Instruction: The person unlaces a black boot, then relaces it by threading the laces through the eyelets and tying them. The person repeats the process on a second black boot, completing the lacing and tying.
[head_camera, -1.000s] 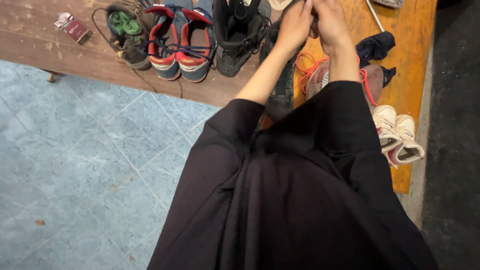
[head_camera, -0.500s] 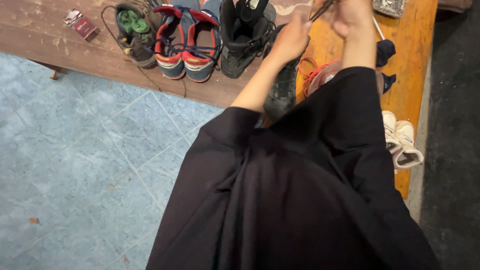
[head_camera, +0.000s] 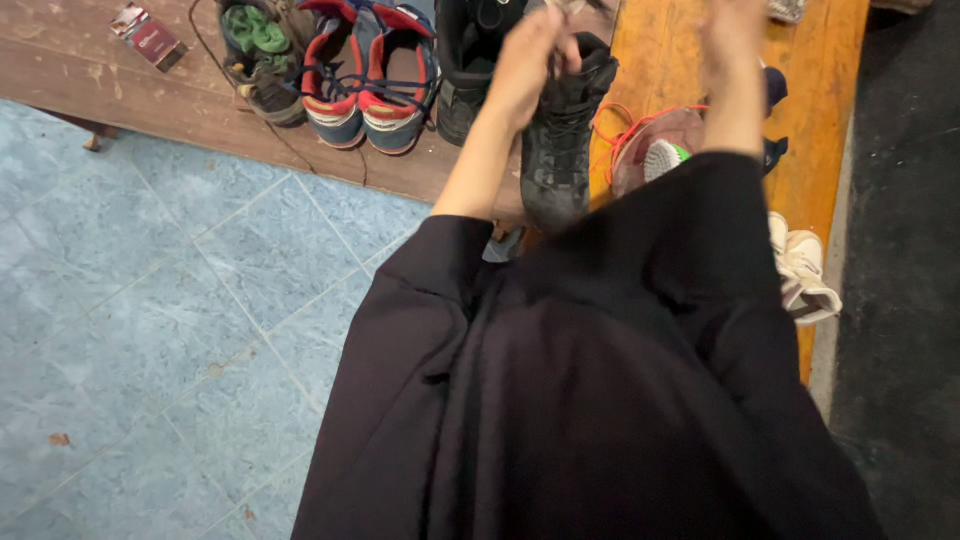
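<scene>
My left hand (head_camera: 530, 62) is closed on the collar of a black boot (head_camera: 560, 140) and holds it up, toe pointing down toward me, over the wooden bench (head_camera: 400, 175). My right hand (head_camera: 735, 30) is raised at the top edge of the view, partly cut off; whether it grips anything is not visible. Both arms are in wide black sleeves.
On the bench lie a second black boot (head_camera: 470, 70), a pair of red-and-blue sneakers (head_camera: 370, 75), a dark shoe with green laces (head_camera: 260, 55), a small red packet (head_camera: 148, 35), a pinkish shoe with a brush (head_camera: 655, 150) and white sneakers (head_camera: 805, 270). Blue tiled floor lies to the left.
The black boot has been lifted higher and is more upright in my left hand. My right hand has moved up toward the top edge of the view.
</scene>
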